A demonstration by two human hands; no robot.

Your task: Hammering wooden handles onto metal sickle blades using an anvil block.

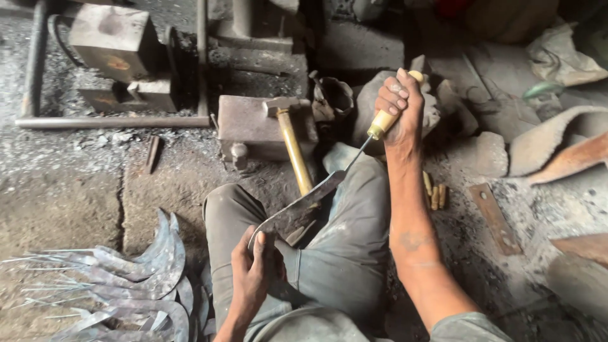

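Steel sickle blade (297,212) lies across the seated person's lap, just below the hammer (292,142). Left hand (252,272) closes its grip on the blade's lower end. Right hand (400,104) is fisted tight around the yellow wooden handle (384,120), right of the hammer. Finished blades (136,282) are heaped on the floor, lower left of the hammer.
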